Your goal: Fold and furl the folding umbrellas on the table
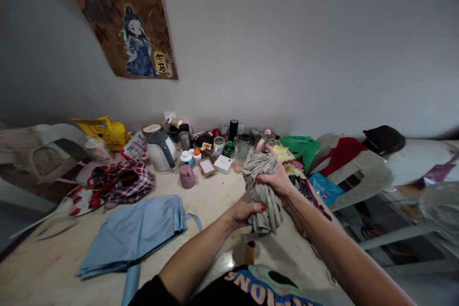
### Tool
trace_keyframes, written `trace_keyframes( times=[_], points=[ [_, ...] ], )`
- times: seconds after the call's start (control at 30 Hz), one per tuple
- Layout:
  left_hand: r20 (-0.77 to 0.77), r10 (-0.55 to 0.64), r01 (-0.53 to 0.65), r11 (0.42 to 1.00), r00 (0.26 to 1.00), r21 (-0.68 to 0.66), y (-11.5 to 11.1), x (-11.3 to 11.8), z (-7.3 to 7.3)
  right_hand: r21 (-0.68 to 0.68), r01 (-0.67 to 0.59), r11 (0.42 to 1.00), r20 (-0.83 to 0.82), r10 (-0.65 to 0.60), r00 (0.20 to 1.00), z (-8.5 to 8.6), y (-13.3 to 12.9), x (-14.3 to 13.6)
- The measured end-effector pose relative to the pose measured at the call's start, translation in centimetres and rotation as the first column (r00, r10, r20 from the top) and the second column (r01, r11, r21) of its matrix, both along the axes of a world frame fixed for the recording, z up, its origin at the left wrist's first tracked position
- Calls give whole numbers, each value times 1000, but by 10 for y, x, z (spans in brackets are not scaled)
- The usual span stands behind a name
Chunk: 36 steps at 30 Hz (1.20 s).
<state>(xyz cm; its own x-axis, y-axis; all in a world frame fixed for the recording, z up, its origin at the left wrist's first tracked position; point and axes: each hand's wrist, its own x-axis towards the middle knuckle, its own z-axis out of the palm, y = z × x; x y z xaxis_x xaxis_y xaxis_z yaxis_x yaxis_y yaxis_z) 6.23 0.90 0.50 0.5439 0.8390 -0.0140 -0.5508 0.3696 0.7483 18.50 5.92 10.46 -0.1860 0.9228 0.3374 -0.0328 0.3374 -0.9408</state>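
Note:
A bunched grey cloth-like bundle point(261, 193), gathered in many folds, is held up over the table near its front edge. My left hand point(246, 211) grips its lower left side, thumb across the folds. Higher up, my right hand point(275, 174) is wrapped round the right side, with its thumb on the front. A brown cylindrical end point(250, 251) shows just below the bundle, close to my shirt; whether it joins the bundle I cannot tell. On the left of the table lies a light blue folded umbrella point(138, 232), its strap loose.
A white kettle point(160, 153), a pink cup point(187, 177), a white box point(223, 164) and several bottles stand along the wall. A plaid cloth bundle point(131, 184) lies at the left. Chairs with a green bag point(300, 147) and a blue packet point(325, 187) are at the right.

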Motion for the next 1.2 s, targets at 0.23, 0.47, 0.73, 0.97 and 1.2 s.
trace_keyframes(
  times=[0.23,0.47,0.73,0.97,1.2],
  points=[
    [-401,349,-304,937,847,171,-10,21,24,338,204,919,307,-312,899,6,0,2],
    [-553,467,-348,884,690,312,-20,25,35,253,408,877,225,-463,857,16,0,7],
    [-60,-19,22,999,998,36,-17,6,26,25,252,967,-84,-250,965,24,-15,15],
    [-390,275,-221,959,879,179,-22,24,35,2,555,832,79,-553,829,-2,-17,8],
    [-574,571,-431,820,587,376,-32,27,34,-51,550,834,17,-550,835,-9,-26,0]
  ],
)
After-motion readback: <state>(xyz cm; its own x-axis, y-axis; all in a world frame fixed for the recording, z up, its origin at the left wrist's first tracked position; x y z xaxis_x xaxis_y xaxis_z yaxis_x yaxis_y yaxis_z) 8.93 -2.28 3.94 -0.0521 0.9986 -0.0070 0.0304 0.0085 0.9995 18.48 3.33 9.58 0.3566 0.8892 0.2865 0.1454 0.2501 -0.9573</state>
